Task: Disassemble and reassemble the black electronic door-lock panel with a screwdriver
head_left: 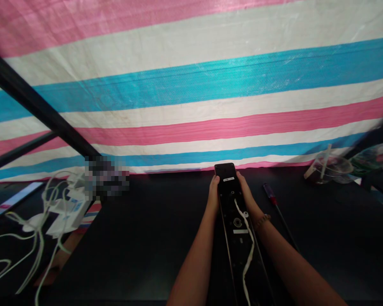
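Note:
A long, narrow black device (225, 195) with rounded corners runs from near me toward the striped sheet. Small screws, two white labels and a round fitting show on its upper face. A whitish cord (251, 246) comes out of that face and trails back toward me. My left hand (213, 193) grips the device's left edge near the far end. Opposite it, my right hand (247, 195) closes on the right edge, with a beaded bracelet at the wrist. Most of the fingers are hidden at the sides of the device. Right of my right hand lies a long screwdriver (270, 193) with a dark and red handle.
Black tabletop (140, 238) lies under my arms. At the right stand clear plastic cups (325, 168), one with a straw. On the left are tangled white cables (40, 238), a white box (70, 216) and a phone (15, 198). A striped sheet (191, 89) hangs behind, beside a black bar (44, 106).

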{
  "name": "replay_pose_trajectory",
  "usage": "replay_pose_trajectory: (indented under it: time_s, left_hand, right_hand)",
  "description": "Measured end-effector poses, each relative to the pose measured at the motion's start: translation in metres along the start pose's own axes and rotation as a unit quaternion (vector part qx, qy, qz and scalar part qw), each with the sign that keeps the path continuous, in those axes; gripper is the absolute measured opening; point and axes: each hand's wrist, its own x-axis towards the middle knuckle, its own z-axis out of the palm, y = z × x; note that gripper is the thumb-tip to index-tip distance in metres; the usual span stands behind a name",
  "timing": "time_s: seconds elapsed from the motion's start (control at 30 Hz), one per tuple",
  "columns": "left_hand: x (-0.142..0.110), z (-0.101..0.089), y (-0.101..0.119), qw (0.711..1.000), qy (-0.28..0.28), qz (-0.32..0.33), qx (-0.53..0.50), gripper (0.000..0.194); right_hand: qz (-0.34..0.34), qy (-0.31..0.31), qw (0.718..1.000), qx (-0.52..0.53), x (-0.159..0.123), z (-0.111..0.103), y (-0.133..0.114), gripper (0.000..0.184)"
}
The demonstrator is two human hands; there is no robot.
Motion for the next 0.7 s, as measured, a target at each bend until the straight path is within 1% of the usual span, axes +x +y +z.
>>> replay_pose_trajectory:
  time_s: [0.1,0.2,0.27,0.3,0.4,0.47,0.53,0.6,0.7]
  left_hand:
    - [0.005,-0.004,-0.001,0.999,0.03,0.004,0.023,0.051]
    - [0.012,-0.007,-0.002,0.996,0.069,0.026,0.041,0.046]
    - [0.015,-0.009,-0.003,0.994,0.095,0.043,0.041,0.046]
    - [0.015,-0.009,-0.004,0.993,0.103,0.049,0.04,0.048]
    - [0.015,-0.01,-0.004,0.992,0.099,0.06,0.051,0.05]
    - [0.015,-0.012,-0.002,0.989,0.086,0.083,0.088,0.047]
    - [0.015,-0.016,0.001,0.977,0.08,0.125,0.152,0.039]
    - [0.016,-0.019,0.004,0.96,0.088,0.163,0.21,0.031]
    - [0.016,-0.023,0.005,0.947,0.104,0.18,0.244,0.025]
  right_hand:
    - [-0.023,0.02,0.998,-0.046,0.013,-0.007,0.007,0.043]
    - [-0.09,0.016,0.992,-0.091,0.022,-0.015,0.011,0.04]
    - [-0.127,0.005,0.986,-0.108,0.026,-0.019,0.012,0.046]
    - [-0.133,-0.002,0.984,-0.114,0.026,-0.021,0.013,0.05]
    - [-0.134,-0.017,0.982,-0.128,0.025,-0.023,0.013,0.056]
    - [-0.135,-0.013,0.982,-0.133,0.023,-0.023,0.013,0.057]
    - [-0.128,-0.003,0.983,-0.132,0.021,-0.023,0.013,0.057]
    - [-0.121,0.012,0.984,-0.131,0.019,-0.022,0.014,0.056]
    - [-0.126,0.036,0.981,-0.141,0.016,-0.02,0.014,0.05]
